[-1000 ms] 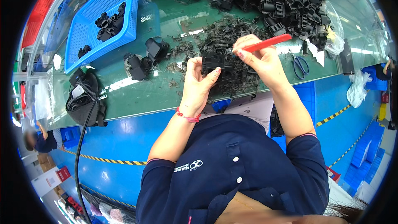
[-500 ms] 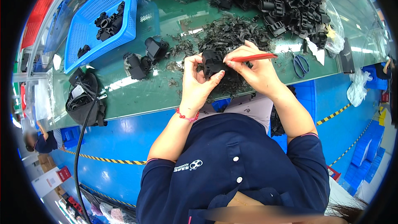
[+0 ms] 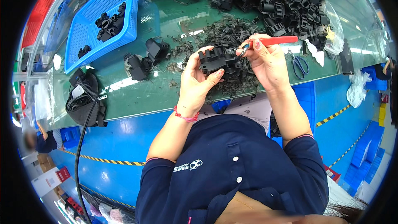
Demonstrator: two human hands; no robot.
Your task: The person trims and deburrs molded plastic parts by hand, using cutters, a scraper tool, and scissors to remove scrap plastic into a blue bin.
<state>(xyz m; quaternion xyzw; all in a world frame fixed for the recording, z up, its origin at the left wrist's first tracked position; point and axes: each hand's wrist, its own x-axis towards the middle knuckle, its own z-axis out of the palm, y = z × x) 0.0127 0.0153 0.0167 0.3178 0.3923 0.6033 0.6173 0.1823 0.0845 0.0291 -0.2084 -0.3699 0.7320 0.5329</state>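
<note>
My left hand (image 3: 197, 81) grips a black plastic molded part (image 3: 214, 60) with blocky tubular sections, thumb along its near side. Closed around red-handled nippers (image 3: 280, 40), my right hand (image 3: 268, 64) is just right of the part. The metal tip of the nippers points left, close to the part's right end; whether it touches I cannot tell. Beneath and behind both hands spreads a heap of thin black plastic scraps (image 3: 232, 31). Two similar black parts, one at the front (image 3: 138, 67) and one behind it (image 3: 156, 49), lie left of my left hand.
A blue basket (image 3: 132, 20) with several black parts stands at the left. Many more black parts (image 3: 273, 6) are piled at the back. Blue-handled scissors (image 3: 300, 66) lie on the green table (image 3: 137, 95) at right, near a clear plastic bag (image 3: 335, 29). A black bag (image 3: 85, 108) with a cable lies front left.
My right hand has turned and shifted slightly right, swinging the nippers' red handle higher and farther right. The part in my left hand has been turned to show another side.
</note>
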